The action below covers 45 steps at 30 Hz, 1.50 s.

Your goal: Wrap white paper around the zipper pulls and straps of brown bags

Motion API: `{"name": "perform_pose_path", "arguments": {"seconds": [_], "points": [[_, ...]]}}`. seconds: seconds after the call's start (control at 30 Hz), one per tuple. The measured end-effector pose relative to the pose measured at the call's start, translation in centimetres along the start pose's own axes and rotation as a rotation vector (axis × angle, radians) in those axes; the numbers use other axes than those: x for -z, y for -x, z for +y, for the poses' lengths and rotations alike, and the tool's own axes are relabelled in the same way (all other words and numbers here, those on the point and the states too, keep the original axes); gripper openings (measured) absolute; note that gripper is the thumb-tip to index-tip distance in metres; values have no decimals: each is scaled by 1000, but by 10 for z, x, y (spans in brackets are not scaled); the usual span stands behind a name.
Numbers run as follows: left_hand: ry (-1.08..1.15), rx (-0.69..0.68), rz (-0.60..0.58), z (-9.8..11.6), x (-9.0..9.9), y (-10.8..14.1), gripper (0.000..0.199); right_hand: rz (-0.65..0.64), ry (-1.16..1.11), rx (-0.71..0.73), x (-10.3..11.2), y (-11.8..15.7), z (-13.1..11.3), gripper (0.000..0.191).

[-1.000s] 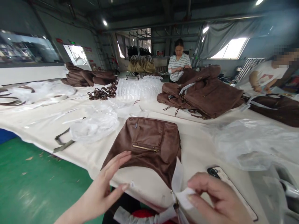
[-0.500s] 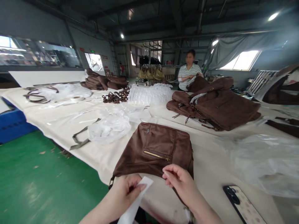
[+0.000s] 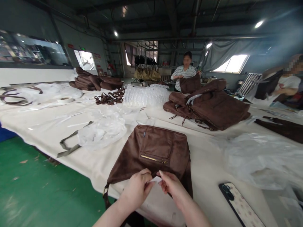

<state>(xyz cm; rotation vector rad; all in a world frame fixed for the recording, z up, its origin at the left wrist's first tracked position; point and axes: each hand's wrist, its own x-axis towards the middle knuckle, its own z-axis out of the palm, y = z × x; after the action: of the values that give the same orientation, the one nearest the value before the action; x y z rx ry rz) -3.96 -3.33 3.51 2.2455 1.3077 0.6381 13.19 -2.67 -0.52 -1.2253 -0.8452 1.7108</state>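
A brown bag (image 3: 156, 148) with a brass zipper lies flat on the pale-covered table (image 3: 205, 164) before me. Over its near edge, my left hand (image 3: 140, 186) pinches a white strip (image 3: 156, 179), which looks like paper or tape. My right hand (image 3: 169, 184) has its fingertips closed on the strip's other end. Only a short piece shows between the two hands; the rest is hidden by my fingers. The bag's strap (image 3: 106, 192) hangs at its lower left corner.
Right of the bag lie a phone (image 3: 241, 205) and clear plastic (image 3: 255, 160). Brown bags (image 3: 213, 107) are piled behind it. Left are crumpled plastic (image 3: 101, 130), an olive strap (image 3: 68, 146) and a tape roll (image 3: 65, 100). A co-worker (image 3: 186, 74) handles a brown bag; another person sits far right.
My right hand has moved in to meet the left and taken the strip's free end. The long hanging part no longer shows. The view has turned right, bringing in another person.
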Motion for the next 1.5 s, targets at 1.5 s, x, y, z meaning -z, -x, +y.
{"name": "perform_pose_path", "arguments": {"seconds": [1.5], "points": [[-24,-19,-107,-8,49,87,13,-29,-353,61,0,15,3,27]]}}
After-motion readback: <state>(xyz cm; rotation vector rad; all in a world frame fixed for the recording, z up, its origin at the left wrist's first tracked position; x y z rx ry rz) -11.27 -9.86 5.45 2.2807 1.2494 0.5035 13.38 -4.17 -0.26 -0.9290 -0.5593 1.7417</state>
